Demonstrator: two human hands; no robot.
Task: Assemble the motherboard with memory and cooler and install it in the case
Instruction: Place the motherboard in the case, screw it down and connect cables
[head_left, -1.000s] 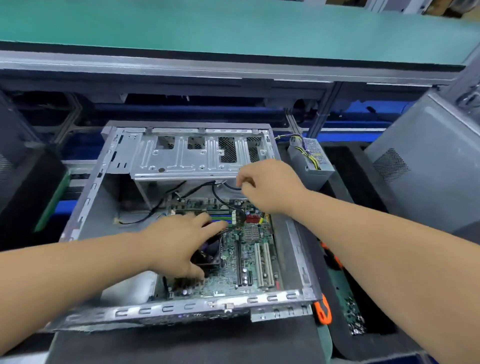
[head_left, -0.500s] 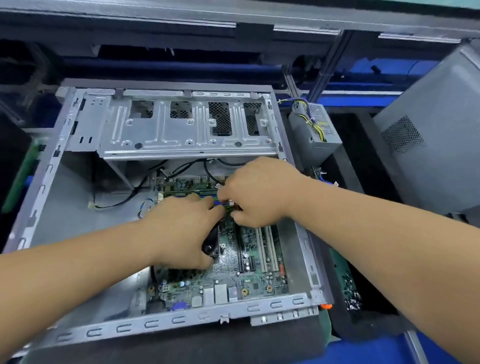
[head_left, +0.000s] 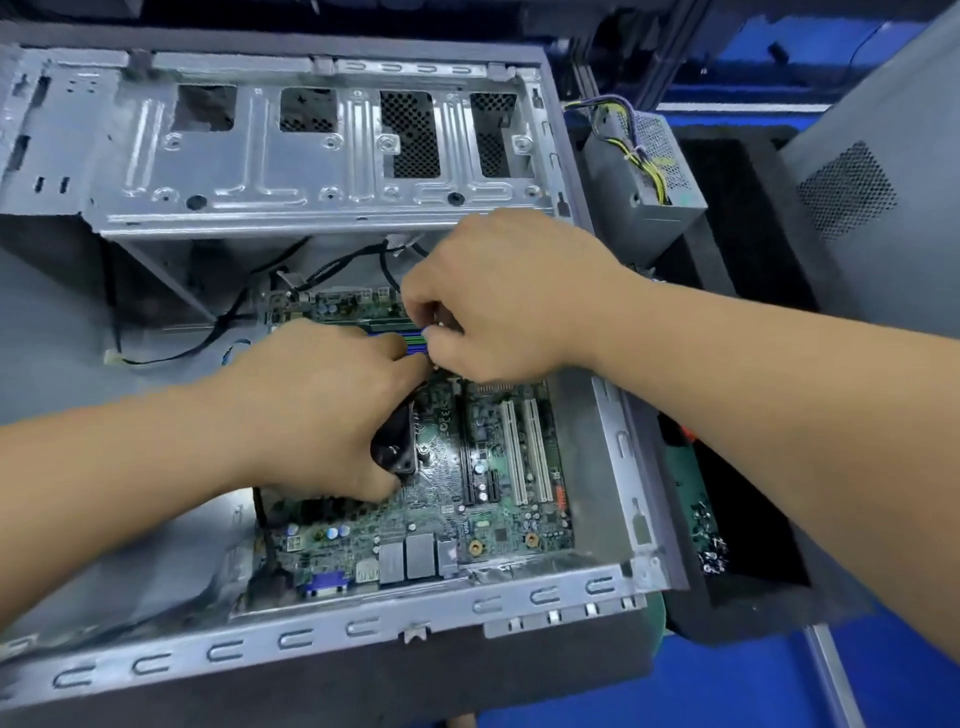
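Observation:
The grey case (head_left: 363, 629) lies open on its side with the green motherboard (head_left: 488, 519) inside, at its near right. My left hand (head_left: 317, 410) spans the black cooler (head_left: 395, 444), thumb below it and fingertips at the blue and green memory slots (head_left: 413, 340). My right hand (head_left: 509, 291) is pinched at the right end of those slots, touching my left fingertips. A black cable (head_left: 343, 265) runs from under the drive cage to my right fingers. What they pinch is mostly hidden.
The metal drive cage (head_left: 311, 171) overhangs the far part of the board. A grey power supply (head_left: 644, 182) with yellow wires stands right of the case. A black foam tray (head_left: 743, 597) with small screws lies beside it. A grey side panel (head_left: 883, 208) leans at far right.
My right hand came down from the cables under the drive cage to the memory slots and met my left fingertips. The view moved closer. My left hand stayed on the cooler.

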